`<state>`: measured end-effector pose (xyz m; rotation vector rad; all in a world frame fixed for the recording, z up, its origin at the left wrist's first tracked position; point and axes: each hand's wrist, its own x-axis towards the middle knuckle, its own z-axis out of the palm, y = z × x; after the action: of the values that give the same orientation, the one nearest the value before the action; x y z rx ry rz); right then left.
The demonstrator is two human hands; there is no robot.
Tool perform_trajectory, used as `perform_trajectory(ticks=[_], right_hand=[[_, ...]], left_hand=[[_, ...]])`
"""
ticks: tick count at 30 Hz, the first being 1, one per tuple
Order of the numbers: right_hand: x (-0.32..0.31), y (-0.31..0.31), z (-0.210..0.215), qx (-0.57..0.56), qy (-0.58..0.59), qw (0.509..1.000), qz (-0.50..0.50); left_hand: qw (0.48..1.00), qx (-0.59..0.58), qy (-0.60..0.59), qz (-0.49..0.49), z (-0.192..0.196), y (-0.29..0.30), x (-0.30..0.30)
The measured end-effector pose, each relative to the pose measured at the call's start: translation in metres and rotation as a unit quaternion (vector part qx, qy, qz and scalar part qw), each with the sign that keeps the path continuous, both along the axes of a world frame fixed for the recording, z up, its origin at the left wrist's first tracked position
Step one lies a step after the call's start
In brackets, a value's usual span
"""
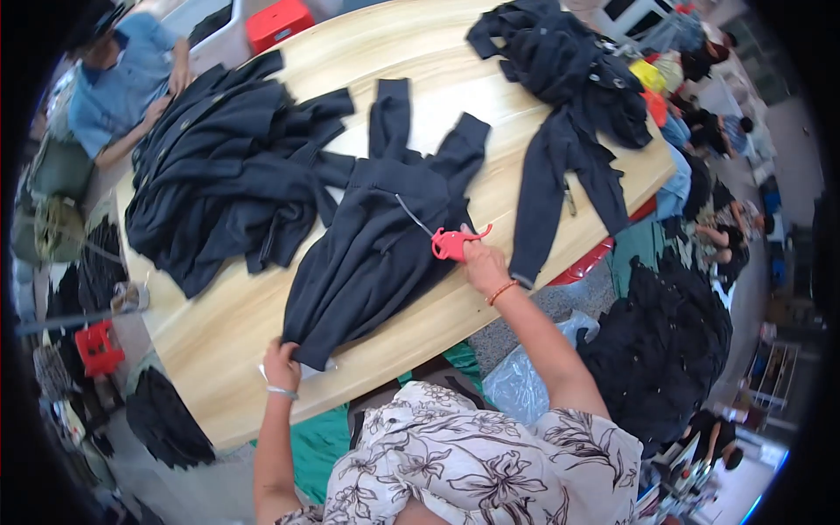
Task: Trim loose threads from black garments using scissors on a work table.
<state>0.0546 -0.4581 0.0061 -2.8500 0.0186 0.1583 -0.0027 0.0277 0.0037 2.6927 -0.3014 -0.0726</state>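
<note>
A dark navy jacket (378,229) lies spread flat on the light wooden table (236,324), sleeves pointing away from me. My left hand (280,364) pinches its near hem corner at the table's front edge. My right hand (480,261) grips a red tagging gun (453,243), whose thin metal needle reaches left onto the jacket's body. An orange band circles my right wrist and a pale bracelet my left.
A heap of dark jackets (223,166) lies at the table's left, another dark pile (569,79) at the far right. A person in a blue shirt (118,83) sits at the far left. More dark garments (656,350) are heaped on the floor at right, beside a clear plastic bag (525,376).
</note>
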Motion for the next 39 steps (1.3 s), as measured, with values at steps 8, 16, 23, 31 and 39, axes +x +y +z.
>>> perform_trajectory(ticks=[8, 16, 23, 31, 39], right_hand=[[-0.032, 0.040, -0.004, 0.026, -0.019, 0.987, 0.160], [-0.048, 0.026, 0.062, 0.191, 0.059, 0.970, 0.138], [-0.021, -0.014, 0.134, 0.078, 0.146, 0.970, 0.176], [0.057, 0.052, 0.105, 0.129, 0.100, 0.984, 0.065], [0.189, 0.152, 0.030, 0.133, 0.098, 0.984, -0.071]], left_hand=[[0.930, -0.190, -0.070, 0.305, -0.009, 0.045, -0.037], [0.961, -0.002, -0.065, 0.270, -0.007, -0.009, -0.088], [0.949, -0.226, -0.028, 0.219, 0.070, 0.035, -0.058], [0.783, -0.484, 0.119, 0.372, 0.001, 0.059, -0.080], [0.834, -0.392, 0.056, 0.384, -0.029, 0.065, -0.031]])
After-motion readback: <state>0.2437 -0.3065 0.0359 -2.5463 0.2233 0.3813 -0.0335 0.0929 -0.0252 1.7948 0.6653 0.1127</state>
